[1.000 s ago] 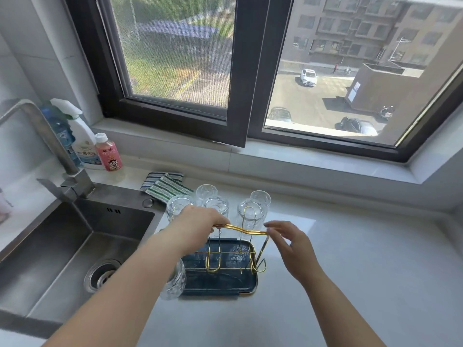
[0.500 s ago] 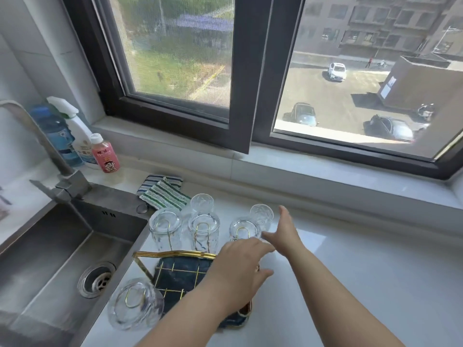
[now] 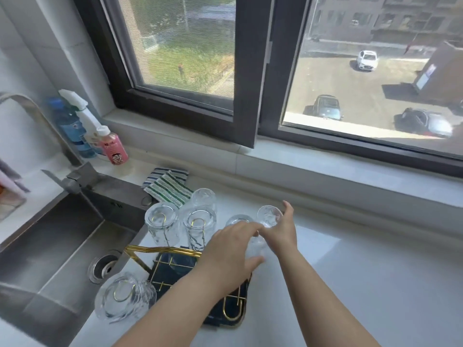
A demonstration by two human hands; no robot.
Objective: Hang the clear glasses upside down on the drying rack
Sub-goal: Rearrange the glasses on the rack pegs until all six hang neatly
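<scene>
The drying rack [image 3: 162,251] is gold wire on a dark blue tray [image 3: 233,311], standing on the counter beside the sink. Three clear glasses hang upside down on it: two at the back [image 3: 162,226] [image 3: 199,229] and one at the near left [image 3: 125,299]. A further glass [image 3: 238,218] shows just behind my left hand. Another glass [image 3: 204,199] stands behind the rack. My right hand [image 3: 281,234] wraps around an upside-down glass [image 3: 269,216] at the rack's far right. My left hand [image 3: 230,256] hovers over the rack, fingers spread, its forefinger touching my right fingers.
A steel sink [image 3: 50,246] with a drain [image 3: 105,267] and a tap [image 3: 75,181] lies to the left. Folded striped cloths [image 3: 167,186] sit behind the glasses. A spray bottle [image 3: 87,126] and a pink bottle [image 3: 112,146] stand at the back left, under the window sill [image 3: 325,166].
The view has tilted and drawn closer. My right hand has closed around the far right glass it was reaching for. My left hand has slid forward over the rack to meet it.
</scene>
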